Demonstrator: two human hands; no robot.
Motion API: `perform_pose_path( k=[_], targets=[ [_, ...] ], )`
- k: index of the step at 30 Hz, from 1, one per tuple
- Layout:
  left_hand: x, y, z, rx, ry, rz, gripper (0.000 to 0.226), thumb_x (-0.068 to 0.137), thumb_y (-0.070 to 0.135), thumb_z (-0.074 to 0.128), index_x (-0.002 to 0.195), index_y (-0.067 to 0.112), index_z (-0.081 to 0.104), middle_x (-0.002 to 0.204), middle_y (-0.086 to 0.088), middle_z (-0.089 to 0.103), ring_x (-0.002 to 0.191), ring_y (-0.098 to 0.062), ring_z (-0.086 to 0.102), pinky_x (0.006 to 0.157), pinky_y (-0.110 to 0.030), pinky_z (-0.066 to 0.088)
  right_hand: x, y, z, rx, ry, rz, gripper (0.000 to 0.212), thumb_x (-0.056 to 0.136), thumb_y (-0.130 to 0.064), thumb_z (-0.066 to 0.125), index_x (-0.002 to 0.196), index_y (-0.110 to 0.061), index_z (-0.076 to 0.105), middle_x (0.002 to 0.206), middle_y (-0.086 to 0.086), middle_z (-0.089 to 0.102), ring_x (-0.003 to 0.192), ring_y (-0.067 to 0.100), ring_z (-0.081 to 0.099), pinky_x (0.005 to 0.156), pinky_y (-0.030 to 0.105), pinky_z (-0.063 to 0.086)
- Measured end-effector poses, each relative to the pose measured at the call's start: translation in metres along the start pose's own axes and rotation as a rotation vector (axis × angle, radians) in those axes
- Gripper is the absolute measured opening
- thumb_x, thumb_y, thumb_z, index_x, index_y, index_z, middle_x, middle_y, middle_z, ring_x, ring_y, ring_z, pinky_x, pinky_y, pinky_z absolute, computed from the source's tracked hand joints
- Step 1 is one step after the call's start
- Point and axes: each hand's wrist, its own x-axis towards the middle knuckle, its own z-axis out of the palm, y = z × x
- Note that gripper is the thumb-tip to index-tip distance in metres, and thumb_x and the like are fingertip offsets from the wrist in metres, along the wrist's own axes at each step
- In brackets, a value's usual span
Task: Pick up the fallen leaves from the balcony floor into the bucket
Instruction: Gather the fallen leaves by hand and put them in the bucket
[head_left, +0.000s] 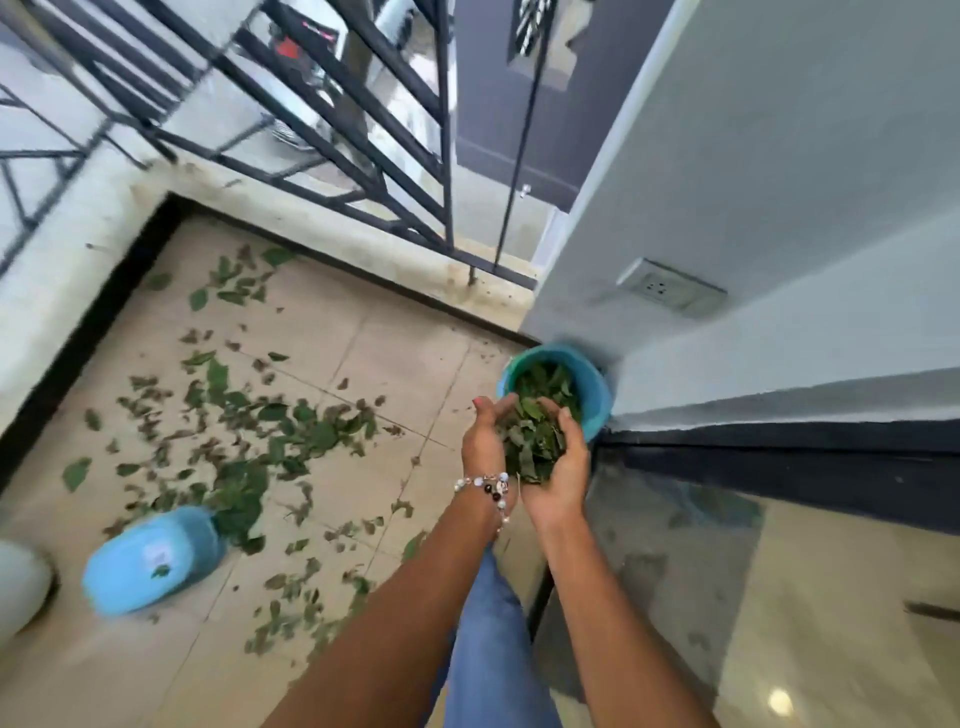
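A blue bucket (592, 395) stands on the floor against the grey wall corner, with green leaves inside it. My left hand (483, 436) and my right hand (563, 467) are cupped together just in front of the bucket's near rim, holding a heap of green leaves (532, 441) between them. A beaded bracelet sits on my left wrist. Many fallen leaves (249, 431), green and dried brown, lie scattered over the beige tiled floor to the left.
A blue container (150, 558) lies on its side at the lower left, next to a pale round object (21, 582). A black metal railing (322, 135) on a low concrete curb borders the balcony. My blue-jeaned leg (493, 649) shows below. A glass door (727, 545) is at the right.
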Motion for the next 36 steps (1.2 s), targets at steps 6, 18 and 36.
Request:
perform_pose_path(
  k=[6, 18, 36],
  targets=[
    [0.124, -0.052, 0.040, 0.203, 0.033, -0.098, 0.060, 0.101, 0.051, 0.034, 0.118, 0.001, 0.062, 0.093, -0.011, 0.068, 0.084, -0.022, 0.065, 0.073, -0.032, 0.053, 0.145, -0.007, -0.061, 0.046, 0.270, 0.031, 0.048, 0.084, -0.049, 0.065, 0.119, -0.015, 0.062, 0.135, 0.016, 0.057, 0.125, 0.034, 0.054, 0.111, 0.048, 0.038],
    [0.227, -0.062, 0.046, 0.403, 0.051, -0.210, 0.052, 0.102, 0.049, 0.033, 0.126, 0.009, 0.055, 0.136, -0.007, 0.054, 0.123, -0.026, 0.052, 0.095, -0.035, 0.038, 0.252, -0.014, -0.078, -0.059, 0.440, 0.137, 0.066, 0.097, -0.052, 0.045, 0.137, 0.001, 0.043, 0.148, 0.019, 0.039, 0.129, 0.030, 0.045, 0.101, 0.036, 0.045],
    [-0.045, 0.173, -0.157, 0.334, 0.053, 0.172, 0.012, 0.098, 0.018, 0.051, 0.087, 0.018, 0.058, 0.068, 0.001, 0.066, 0.057, -0.015, 0.059, 0.050, -0.019, 0.043, -0.032, 0.077, 0.143, -0.731, -0.093, -0.059, 0.016, 0.098, -0.020, 0.052, 0.086, -0.014, 0.062, 0.076, 0.006, 0.066, 0.060, 0.016, 0.061, 0.053, 0.022, 0.047]
  ],
)
